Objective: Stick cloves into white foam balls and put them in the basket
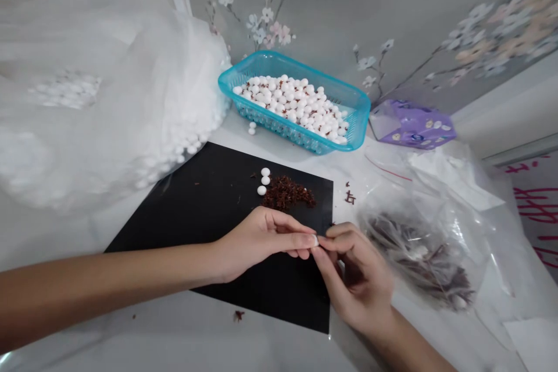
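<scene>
My left hand (261, 238) and my right hand (355, 279) meet fingertip to fingertip over the near right part of a black mat (196, 209). Both are pinched together on a small white bead (315, 240) that barely shows between the fingers. Just beyond them on the mat lies a small heap of dark red-brown bits (288, 193), with three loose white beads (263, 181) at its left side.
A turquoise basket (355, 104) full of white beads stands at the back, two beads beside it. A big white bag of beads (87, 104) fills the left. A clear bag with dark pieces (418, 256) lies right, a purple packet (412, 125) behind it.
</scene>
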The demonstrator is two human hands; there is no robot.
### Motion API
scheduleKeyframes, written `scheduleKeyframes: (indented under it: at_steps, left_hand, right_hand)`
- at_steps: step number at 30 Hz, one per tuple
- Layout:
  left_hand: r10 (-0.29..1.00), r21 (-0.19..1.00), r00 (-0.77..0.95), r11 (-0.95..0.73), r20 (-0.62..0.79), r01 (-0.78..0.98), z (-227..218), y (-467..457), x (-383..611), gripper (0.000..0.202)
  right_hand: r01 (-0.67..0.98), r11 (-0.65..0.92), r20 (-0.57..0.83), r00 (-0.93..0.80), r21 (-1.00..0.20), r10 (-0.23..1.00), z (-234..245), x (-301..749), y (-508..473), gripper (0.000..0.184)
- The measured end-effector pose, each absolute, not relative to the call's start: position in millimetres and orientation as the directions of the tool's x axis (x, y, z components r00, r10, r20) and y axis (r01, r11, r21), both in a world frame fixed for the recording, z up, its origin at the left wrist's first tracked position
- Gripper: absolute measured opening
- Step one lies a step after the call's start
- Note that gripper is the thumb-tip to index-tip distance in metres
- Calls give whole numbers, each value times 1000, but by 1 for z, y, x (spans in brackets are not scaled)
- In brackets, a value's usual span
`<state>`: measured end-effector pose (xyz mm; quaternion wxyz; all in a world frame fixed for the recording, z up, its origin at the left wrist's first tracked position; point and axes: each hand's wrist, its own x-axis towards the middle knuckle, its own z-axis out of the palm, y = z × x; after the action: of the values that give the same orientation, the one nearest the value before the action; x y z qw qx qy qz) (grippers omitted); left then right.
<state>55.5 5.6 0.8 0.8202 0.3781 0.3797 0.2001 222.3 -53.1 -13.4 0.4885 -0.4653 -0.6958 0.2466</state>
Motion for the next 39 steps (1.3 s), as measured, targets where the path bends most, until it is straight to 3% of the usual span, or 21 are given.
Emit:
scheduleKeyframes:
  at_steps: [6, 13, 30, 34, 36, 39]
  left_hand:
    - [601, 773, 642, 634, -476, -19, 2, 7, 56, 18]
    - [605, 773, 627, 634, -491, -7, 7, 8, 59, 19]
    - [650, 787, 600, 615, -467, -53, 2, 5, 58, 19]
    - [652, 837, 656, 544, -380, -57, 4, 8, 56, 15]
    - [707, 907, 650, 417, -278, -65, 7, 13, 53, 18]
    - [778, 982, 615, 185, -128, -29, 13, 28, 46, 32]
  right_hand:
    - [429, 466, 478, -87, -774, 874, -19, 223, -56, 24]
    - [482, 341, 429, 82, -807, 900, -20, 221, -57, 28]
    - [568, 507, 588, -49, -648, 807, -10, 220, -54, 31]
    - [519, 407, 480, 8, -752, 877, -10, 227, -50, 14]
    - [460, 283, 378, 126, -841, 917, -12, 231, -47, 5]
    - [399, 65, 172, 239, -915, 956, -18, 235, -41, 11]
